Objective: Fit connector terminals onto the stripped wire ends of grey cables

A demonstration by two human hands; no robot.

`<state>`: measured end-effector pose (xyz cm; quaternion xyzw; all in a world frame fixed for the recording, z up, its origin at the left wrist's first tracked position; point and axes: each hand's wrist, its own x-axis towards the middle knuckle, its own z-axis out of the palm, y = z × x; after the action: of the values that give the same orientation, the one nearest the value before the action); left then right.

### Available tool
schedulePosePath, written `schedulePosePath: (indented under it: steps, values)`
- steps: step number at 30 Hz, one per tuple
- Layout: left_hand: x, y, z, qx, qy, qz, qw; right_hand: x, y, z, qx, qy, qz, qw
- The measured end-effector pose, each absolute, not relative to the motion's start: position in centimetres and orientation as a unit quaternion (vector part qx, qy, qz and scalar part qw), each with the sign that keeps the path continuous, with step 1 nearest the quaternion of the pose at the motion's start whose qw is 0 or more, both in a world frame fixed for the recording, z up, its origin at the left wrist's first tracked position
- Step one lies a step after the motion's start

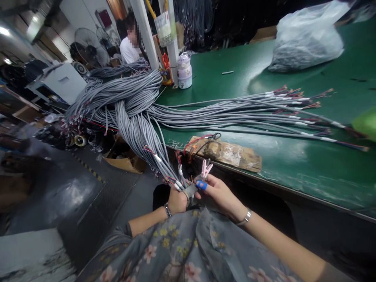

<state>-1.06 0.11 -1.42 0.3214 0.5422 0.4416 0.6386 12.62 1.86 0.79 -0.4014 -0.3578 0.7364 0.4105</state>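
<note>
Grey cable bundle (138, 129) hanging over the green table's (293, 164) near left edge.
Left hand (177, 201) is gripping the cable ends (176, 185) below that edge; right hand (219, 194) is pinching a blue-tipped piece (201, 185), pink clip (206, 169) just above.

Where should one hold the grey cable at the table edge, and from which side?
Probably the grey cable by its jacket behind the white sleeve, from the near side: it hangs off the table toward the person, and its tip is thin wires.
</note>
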Motion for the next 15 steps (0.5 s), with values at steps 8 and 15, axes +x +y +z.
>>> schedulePosePath:
  steps: [8,15]
  values:
    - [-0.9,0.2,-0.8,0.342,0.498,0.461,0.649,12.8,1.6,0.2,-0.403,-0.361,0.735,0.409]
    - [-0.6,0.3,1.1,0.301,0.491,0.481,0.661,14.7,2.3,-0.8,-0.355,-0.291,0.770,0.444]
